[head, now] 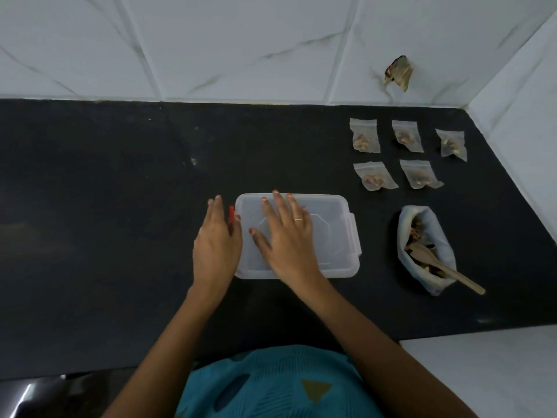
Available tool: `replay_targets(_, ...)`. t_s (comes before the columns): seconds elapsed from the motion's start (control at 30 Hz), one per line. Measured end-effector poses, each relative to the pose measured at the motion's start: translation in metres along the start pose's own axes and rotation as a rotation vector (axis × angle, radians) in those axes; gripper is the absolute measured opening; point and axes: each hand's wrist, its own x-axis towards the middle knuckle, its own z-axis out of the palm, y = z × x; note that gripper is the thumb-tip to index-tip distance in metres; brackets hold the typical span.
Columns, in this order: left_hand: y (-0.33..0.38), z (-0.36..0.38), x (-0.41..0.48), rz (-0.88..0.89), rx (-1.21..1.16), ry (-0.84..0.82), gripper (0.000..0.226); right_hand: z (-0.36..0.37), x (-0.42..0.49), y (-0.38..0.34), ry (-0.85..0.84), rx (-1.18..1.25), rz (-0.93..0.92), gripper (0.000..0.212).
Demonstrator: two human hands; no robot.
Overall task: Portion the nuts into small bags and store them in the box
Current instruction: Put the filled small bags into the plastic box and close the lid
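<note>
A clear plastic box (pixel 334 260) with its lid on sits mid-counter. My right hand (pixel 286 236) lies flat on the lid with fingers straight. My left hand (pixel 215 239) rests against the box's left end, over a red latch (pixel 231 217). Several small bags of nuts (pixel 366 137) lie in two rows at the back right. A white bag of nuts (pixel 443 245) stands open to the right of the box, with a wooden spoon (pixel 443 262) in it.
The black counter (pixel 120 206) meets a white tiled wall (pixel 241 46) at the back and right. A crumpled wrapper (pixel 398 72) sits against the wall at the back right. A white surface (pixel 482 372) adjoins the counter at the front right.
</note>
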Motion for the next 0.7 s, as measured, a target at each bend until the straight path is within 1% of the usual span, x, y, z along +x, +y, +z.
replay_targets(0.03,-0.004,-0.002,-0.001,-0.025,-0.043,-0.013,0.047,0.005,0.002,-0.002,-0.031,-0.085,-0.012,0.065)
replay_targets(0.1,-0.012,-0.004,-0.001,0.006,-0.095,-0.013,0.022,0.011,0.006,-0.002,-0.086,-0.174,-0.005,0.069)
replay_targets(0.13,-0.013,-0.005,-0.002,0.034,-0.098,-0.011,0.02,0.012,0.007,-0.002,-0.108,-0.188,0.003,0.07)
replay_targets(0.23,-0.013,-0.006,-0.001,0.086,-0.084,-0.027,0.03,0.012,0.007,-0.002,-0.138,-0.213,0.008,0.07)
replay_targets(0.37,-0.02,-0.007,0.002,0.11,-0.104,-0.056,0.032,0.012,0.008,-0.002,-0.137,-0.235,0.012,0.071)
replay_targets(0.43,-0.027,-0.008,0.004,0.068,-0.179,-0.063,0.029,0.012,0.009,-0.002,-0.136,-0.221,0.011,0.071)
replay_targets(0.53,-0.038,-0.006,0.006,-0.072,-0.338,-0.116,0.025,0.013,0.009,-0.001,-0.115,-0.202,0.001,0.071)
replay_targets(0.6,-0.044,0.0,0.011,-0.162,-0.376,-0.158,0.023,0.012,0.009,-0.001,-0.111,-0.19,0.002,0.07)
replay_targets(0.7,-0.048,0.009,0.017,-0.266,-0.462,-0.213,0.017,0.006,0.011,-0.003,-0.085,-0.123,0.033,0.06)
